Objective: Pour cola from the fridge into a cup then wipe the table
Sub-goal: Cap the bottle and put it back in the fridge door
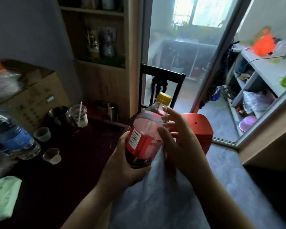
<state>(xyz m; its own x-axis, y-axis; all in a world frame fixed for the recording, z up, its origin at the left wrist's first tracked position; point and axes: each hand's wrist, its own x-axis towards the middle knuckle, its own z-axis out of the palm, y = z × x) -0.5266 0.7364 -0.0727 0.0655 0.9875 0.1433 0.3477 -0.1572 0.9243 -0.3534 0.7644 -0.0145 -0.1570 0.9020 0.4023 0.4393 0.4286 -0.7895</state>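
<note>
Left hand grips cola bottle; right hand beside it, fingers spread

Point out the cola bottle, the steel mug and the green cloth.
Cola bottle (144,143): head view, on its red label.
Steel mug (59,119): head view, on its front wall.
Green cloth (4,195): head view, on its middle.

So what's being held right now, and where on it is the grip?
The left hand holds the cola bottle round its lower body; the right hand holds nothing.
</note>
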